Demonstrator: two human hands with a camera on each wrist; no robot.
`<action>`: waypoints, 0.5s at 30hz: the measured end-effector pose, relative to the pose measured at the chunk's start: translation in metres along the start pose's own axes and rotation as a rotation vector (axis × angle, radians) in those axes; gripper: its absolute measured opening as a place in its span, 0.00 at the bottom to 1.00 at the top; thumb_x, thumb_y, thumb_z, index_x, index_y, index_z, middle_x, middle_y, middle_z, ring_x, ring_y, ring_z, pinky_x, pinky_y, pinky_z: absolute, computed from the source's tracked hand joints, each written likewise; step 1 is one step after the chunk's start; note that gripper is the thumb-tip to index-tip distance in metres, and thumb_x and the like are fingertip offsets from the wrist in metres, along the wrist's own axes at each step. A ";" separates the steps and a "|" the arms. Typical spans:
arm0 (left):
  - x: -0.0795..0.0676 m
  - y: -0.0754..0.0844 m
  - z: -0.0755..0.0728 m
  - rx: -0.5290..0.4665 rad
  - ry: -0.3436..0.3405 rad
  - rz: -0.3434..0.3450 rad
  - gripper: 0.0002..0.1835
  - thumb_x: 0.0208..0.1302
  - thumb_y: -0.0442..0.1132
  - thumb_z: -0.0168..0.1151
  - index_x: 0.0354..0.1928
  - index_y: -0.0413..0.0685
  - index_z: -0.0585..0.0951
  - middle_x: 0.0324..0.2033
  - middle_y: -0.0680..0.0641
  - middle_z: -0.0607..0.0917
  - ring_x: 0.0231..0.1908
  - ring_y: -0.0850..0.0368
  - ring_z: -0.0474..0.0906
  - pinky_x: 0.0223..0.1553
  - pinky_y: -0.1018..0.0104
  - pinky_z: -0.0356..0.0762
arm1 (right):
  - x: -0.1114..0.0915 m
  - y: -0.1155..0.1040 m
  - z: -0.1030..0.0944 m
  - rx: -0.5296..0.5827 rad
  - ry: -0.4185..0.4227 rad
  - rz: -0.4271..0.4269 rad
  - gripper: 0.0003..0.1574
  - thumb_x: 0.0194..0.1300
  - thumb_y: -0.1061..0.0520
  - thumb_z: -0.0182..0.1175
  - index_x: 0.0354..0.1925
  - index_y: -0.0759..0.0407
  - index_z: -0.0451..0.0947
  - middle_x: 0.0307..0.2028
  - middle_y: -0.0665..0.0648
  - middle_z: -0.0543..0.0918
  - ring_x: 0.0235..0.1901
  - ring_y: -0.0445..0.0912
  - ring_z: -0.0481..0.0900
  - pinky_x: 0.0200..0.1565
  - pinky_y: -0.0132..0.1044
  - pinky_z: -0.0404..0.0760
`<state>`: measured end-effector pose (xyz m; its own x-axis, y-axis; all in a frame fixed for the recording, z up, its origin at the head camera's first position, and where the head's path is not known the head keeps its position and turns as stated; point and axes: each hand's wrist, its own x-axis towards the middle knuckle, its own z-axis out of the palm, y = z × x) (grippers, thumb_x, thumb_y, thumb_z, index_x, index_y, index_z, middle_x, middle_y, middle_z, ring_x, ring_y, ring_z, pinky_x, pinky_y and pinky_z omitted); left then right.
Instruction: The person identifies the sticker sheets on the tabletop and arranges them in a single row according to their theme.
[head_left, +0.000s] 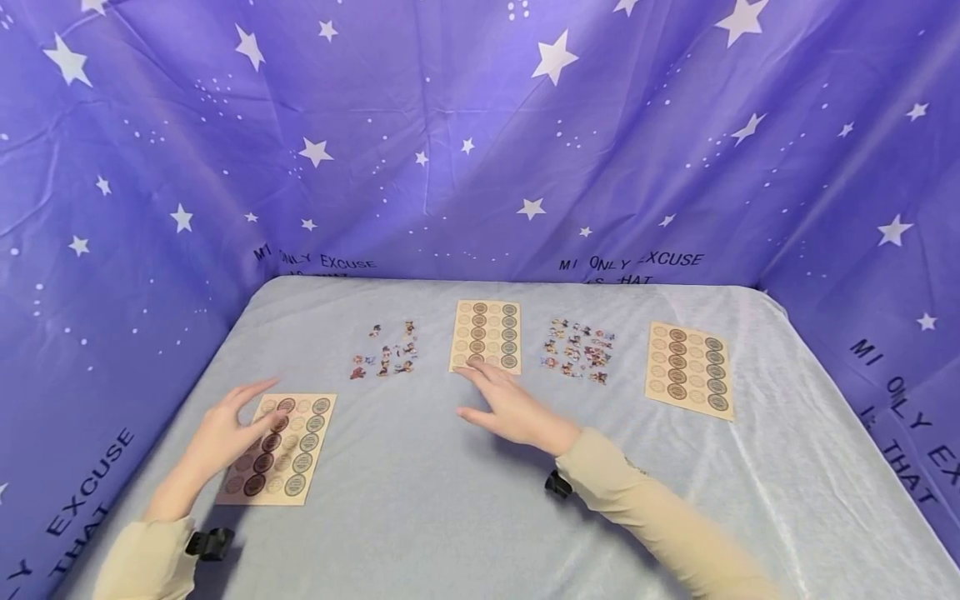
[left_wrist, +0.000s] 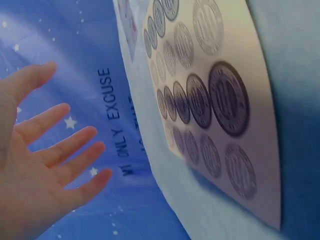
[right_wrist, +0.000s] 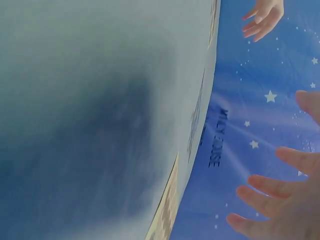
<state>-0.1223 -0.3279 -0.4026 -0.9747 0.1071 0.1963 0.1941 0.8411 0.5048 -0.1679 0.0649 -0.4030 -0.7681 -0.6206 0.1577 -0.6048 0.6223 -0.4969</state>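
Observation:
My left hand (head_left: 225,433) hovers over the left sticker sheet (head_left: 303,462), a tan sheet with columns of round pale and dark seals. Its fingers are spread and hold nothing, as the left wrist view shows of the same hand (left_wrist: 55,155). My right hand (head_left: 517,408) is above the table just in front of the middle sheet of round seals (head_left: 487,325), fingertips overlapping its lower edge in the head view. The fingers of the right hand (right_wrist: 280,195) are extended and apart, with nothing between them.
Between the tan sheets lie two clear sheets of small cartoon-figure stickers, a left one (head_left: 385,350) and a fuller right one (head_left: 577,350). Another tan seal sheet (head_left: 690,371) lies at the right. A pale blue cloth (head_left: 420,533) covers the table; starry purple curtains (head_left: 480,150) surround it.

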 end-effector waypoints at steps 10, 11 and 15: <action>-0.013 -0.014 -0.012 0.034 0.023 -0.067 0.28 0.56 0.44 0.59 0.54 0.33 0.69 0.47 0.27 0.71 0.44 0.32 0.67 0.38 0.37 0.66 | 0.021 -0.024 0.022 0.022 -0.087 -0.011 0.38 0.62 0.41 0.49 0.65 0.54 0.54 0.62 0.61 0.60 0.61 0.53 0.58 0.61 0.48 0.57; -0.015 -0.015 -0.013 0.029 0.020 -0.077 0.28 0.56 0.45 0.59 0.55 0.33 0.69 0.47 0.27 0.71 0.44 0.32 0.67 0.38 0.38 0.66 | 0.023 -0.026 0.025 0.019 -0.089 -0.019 0.37 0.62 0.41 0.49 0.65 0.54 0.55 0.62 0.60 0.60 0.61 0.53 0.59 0.61 0.48 0.57; -0.020 -0.019 -0.015 0.013 0.013 -0.106 0.29 0.56 0.46 0.59 0.55 0.33 0.68 0.48 0.27 0.71 0.45 0.32 0.67 0.40 0.38 0.65 | 0.031 -0.035 0.034 0.018 -0.094 -0.049 0.37 0.62 0.41 0.48 0.64 0.56 0.55 0.61 0.60 0.62 0.60 0.52 0.60 0.61 0.46 0.58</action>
<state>-0.1048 -0.3538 -0.4029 -0.9881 0.0100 0.1534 0.0882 0.8544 0.5121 -0.1633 0.0079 -0.4094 -0.7143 -0.6924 0.1022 -0.6364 0.5819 -0.5063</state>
